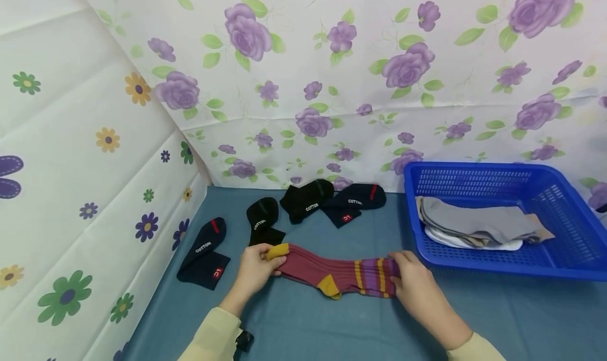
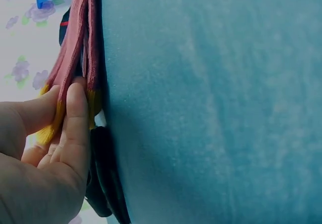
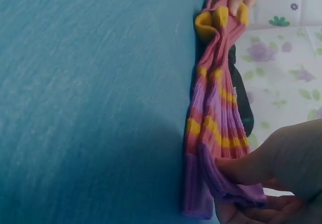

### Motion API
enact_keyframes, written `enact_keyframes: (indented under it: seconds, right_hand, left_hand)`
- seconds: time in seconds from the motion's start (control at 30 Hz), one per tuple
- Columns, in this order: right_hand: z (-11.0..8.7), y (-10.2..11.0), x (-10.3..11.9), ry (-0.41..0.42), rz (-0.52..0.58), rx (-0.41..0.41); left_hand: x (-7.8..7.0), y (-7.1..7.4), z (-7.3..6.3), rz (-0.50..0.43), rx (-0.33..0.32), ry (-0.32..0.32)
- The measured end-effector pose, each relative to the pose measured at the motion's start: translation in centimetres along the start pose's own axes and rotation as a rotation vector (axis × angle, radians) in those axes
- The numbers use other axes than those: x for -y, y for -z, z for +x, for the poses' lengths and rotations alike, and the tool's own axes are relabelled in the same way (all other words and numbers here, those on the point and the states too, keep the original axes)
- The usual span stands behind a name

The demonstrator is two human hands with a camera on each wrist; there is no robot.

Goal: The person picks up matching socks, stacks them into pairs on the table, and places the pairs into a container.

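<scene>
- Left hand (image 1: pixel 253 270), 9 o'clock end of the maroon striped socks (image 1: pixel 308 266): fingers pinch a yellow toe (image 1: pixel 278 251).
- Socks, mid-span: ribbed knit, likely light, soft, limp, stretchy, hard to damage; contact with counter (image 1: pixel 332 329) unclear.
- Right hand (image 1: pixel 419 282), 3 o'clock end: fingers pinch one purple cuff (image 3: pixel 236 191); second seems outside the pinch. Best hold, probably: both cuffs gathered, toes supported.

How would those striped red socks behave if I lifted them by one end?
Probably floppy: the striped socks bunch and crease between the left hand and right hand. Likely light, since they look like ribbed knit. They gape apart at the cuffs in the right wrist view, so one might slip loose if not pinched.
</scene>
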State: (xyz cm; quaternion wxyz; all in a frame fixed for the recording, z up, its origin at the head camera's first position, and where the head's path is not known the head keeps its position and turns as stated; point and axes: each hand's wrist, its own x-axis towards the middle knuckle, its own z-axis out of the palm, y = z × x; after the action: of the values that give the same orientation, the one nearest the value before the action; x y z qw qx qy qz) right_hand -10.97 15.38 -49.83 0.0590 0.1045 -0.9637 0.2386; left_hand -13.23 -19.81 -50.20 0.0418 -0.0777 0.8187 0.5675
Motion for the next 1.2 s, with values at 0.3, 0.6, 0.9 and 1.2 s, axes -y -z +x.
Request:
enact_keyframes:
  seconds: [0.3,0.6,0.9,1.2]
  right_hand:
    - [0.2,-0.2,-0.8,-0.025,-0.035,0.040]
    - [-0.1,0.3,0.0,0.013,-0.094,0.030]
    - [-0.4,0.3,0.7,0.113,-0.058,0.106]
    - [-0.8,-0.2,-0.2,0.100,-0.074,0.176]
  left_hand:
    - [0.1,-0.1,-0.2,0.131,-0.042,-0.011]
    - [-1.4,0.1,-0.6,0.419,-0.176,-0.103]
    - [-2.1,-1.9,-1.6,0.546,-0.206,-0.374]
    - [-1.3,-2.5,-1.7,0.787,-0.043,-0.420]
